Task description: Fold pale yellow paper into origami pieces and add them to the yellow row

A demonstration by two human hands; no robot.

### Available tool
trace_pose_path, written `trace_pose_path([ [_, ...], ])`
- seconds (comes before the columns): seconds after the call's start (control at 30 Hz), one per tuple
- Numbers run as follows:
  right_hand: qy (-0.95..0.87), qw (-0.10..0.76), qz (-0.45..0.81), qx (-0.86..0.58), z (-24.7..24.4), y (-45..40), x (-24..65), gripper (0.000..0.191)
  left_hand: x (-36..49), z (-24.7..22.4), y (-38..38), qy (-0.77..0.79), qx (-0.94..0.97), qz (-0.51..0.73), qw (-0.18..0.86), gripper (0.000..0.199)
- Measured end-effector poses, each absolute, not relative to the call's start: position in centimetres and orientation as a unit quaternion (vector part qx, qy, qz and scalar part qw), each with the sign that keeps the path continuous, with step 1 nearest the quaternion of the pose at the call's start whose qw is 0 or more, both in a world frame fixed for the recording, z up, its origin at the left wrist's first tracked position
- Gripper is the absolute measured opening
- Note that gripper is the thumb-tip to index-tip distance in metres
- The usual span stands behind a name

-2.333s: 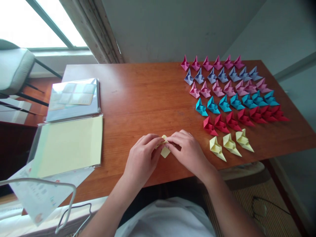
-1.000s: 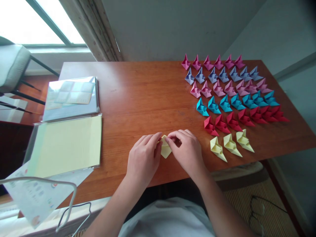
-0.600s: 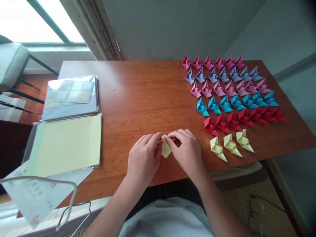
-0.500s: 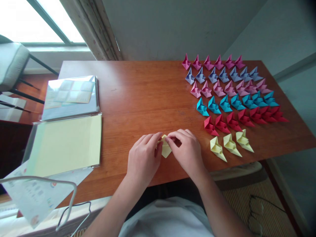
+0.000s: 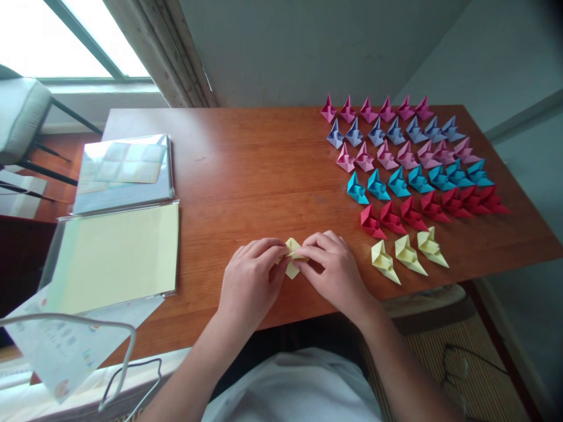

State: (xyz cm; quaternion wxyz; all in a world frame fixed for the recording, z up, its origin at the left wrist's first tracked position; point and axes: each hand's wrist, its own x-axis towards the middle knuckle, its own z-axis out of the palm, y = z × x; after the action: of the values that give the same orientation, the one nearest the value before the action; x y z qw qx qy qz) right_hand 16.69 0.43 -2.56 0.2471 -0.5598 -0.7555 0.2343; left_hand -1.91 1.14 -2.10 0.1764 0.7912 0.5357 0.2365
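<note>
Between my hands, near the table's front edge, is a folded piece of pale yellow origami paper (image 5: pixel 292 270). My left hand (image 5: pixel 254 272) pinches its left side between thumb and fingers. On the opposite side, the thumb and fingertips of my right hand (image 5: pixel 333 271) grip it too. Its upper and lower points show; the sides are hidden under my fingers. To the right of my right hand sit three folded yellow paper boats (image 5: pixel 409 256) in a row. Behind them is a row of red paper boats (image 5: pixel 412 213) of the same shape.
Further rows of blue (image 5: pixel 398 182), pink (image 5: pixel 387 156), purple (image 5: pixel 377 133) and magenta boats (image 5: pixel 368 109) cover the table's right side. At left lie a pack of yellow paper (image 5: pixel 121 258), a clear-covered folder (image 5: pixel 123 176) and a white cable (image 5: pixel 88 319).
The yellow paper has changed shape: a pointed flap now stands at its top and a crease crosses its middle. My fingers have moved inward over it. The view has shifted slightly.
</note>
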Motion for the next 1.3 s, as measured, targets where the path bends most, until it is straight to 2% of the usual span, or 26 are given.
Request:
trace_pose_path([
  [0.23, -0.74, 0.264, 0.227, -0.575, -2.6, 0.5, 16.0, 0.008, -2.2, -1.9, 1.4, 0.527, 0.796, 0.24, 0.175, 0.015],
  [0.4, -0.734, 0.241, 0.226, -0.594, -2.6, 0.7, 15.6, 0.003, -2.2, -2.0, 1.5, 0.521, 0.797, 0.248, 0.178, 0.013],
  [0.7, -0.718, 0.222, 0.243, -0.614, -2.3, 0.9, 15.2, 0.008, -2.2, -2.1, 1.4, 0.526, 0.796, 0.245, 0.173, 0.014],
  [1.3, -0.734, 0.185, 0.247, -0.605, -1.7, 1.0, 15.2, 0.006, -2.1, -2.2, 1.3, 0.524, 0.798, 0.243, 0.172, 0.013],
])
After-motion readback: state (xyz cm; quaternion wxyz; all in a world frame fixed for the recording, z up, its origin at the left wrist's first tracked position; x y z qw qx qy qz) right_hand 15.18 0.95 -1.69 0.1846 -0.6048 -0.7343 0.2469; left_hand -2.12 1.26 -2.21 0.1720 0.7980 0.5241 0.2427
